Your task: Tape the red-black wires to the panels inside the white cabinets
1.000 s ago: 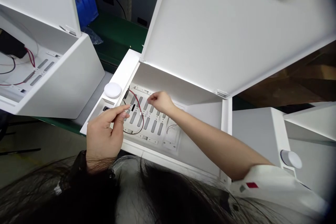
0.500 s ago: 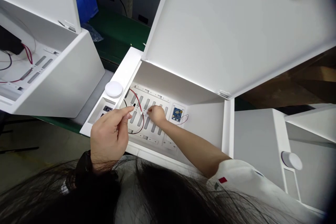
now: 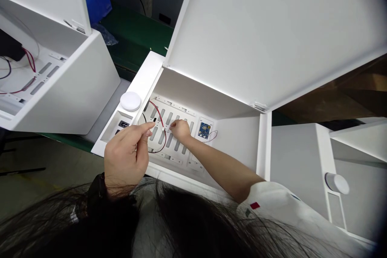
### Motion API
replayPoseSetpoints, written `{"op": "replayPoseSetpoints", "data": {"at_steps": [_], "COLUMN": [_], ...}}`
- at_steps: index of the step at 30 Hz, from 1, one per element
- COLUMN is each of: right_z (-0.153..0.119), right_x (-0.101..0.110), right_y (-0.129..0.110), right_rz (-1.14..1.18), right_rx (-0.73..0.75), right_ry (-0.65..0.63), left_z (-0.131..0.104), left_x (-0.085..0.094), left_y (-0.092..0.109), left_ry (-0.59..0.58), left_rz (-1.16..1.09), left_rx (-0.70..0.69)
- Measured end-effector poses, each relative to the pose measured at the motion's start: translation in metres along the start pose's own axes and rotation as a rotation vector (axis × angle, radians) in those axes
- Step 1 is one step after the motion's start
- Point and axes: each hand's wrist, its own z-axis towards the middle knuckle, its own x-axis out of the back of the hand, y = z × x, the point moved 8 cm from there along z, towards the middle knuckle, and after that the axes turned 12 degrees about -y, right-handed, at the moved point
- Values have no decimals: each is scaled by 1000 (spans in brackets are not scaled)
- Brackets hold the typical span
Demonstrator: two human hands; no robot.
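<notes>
Over the left part of an open white box (image 3: 208, 185), my left hand (image 3: 125, 157) is closed, thumb and forefinger pinched together. A small black piece (image 3: 155, 119) shows just past its fingertips; I cannot tell whether it is held. Deeper in the box, my right hand (image 3: 180, 130) is closed with curled fingers near the slotted white floor plate (image 3: 173, 159); whatever it pinches is hidden. Between the hands a red wire (image 3: 161, 117) loops down, with a small white connector (image 3: 163, 129) on it. A black wire (image 3: 144, 117) runs beside my left fingertips.
A blue circuit board (image 3: 204, 130) with a thin wire sits at the box's right. The raised lid (image 3: 266, 36) stands behind. A round white knob (image 3: 130, 101) tops the left rim. Similar white boxes flank it, left (image 3: 69, 92) and right (image 3: 296, 169), around the green bench (image 3: 136, 36).
Both hands keep almost the same place and closed shape. The view has shifted very slightly.
</notes>
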Motion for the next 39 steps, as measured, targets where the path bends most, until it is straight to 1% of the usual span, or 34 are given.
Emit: {"op": "replayPoseSetpoints", "data": {"at_steps": [4,8,10,12,16,19,26,30,32,35,39], "right_z": [-4,-7,-7,-6,-3,1,2,0,-1,-2,3], "right_x": [-1,-2,-5,-7,-2,2,-3,2,3,-1,-5], "right_y": [3,-4,-6,-6,-5,-5,-8,-7,-10,-19,-25], "right_rz": [0,-142,-202,-213,-134,-89,-252,-245,-258,-375,-524], "right_rx": [30,155,191,198,188,212,339,332,344,375,334], "right_ry": [28,85,79,71,58,27,-13,24,28,-7,-21], "left_z": [0,-1,-1,-1,0,0,0,0,-1,-2,-1], "left_x": [-1,0,0,0,-1,-1,-1,-1,-1,-1,-1], "left_y": [-1,0,0,0,0,0,-1,-1,-1,-2,-1], "left_ry": [1,2,2,3,-6,-3,-11,-8,-11,-11,-11], "left_rz": [5,3,6,3,-12,-8,-15,-6,-4,-1,-1], "left_rx": [5,7,11,9,-3,-6,5,-3,0,3,5]}}
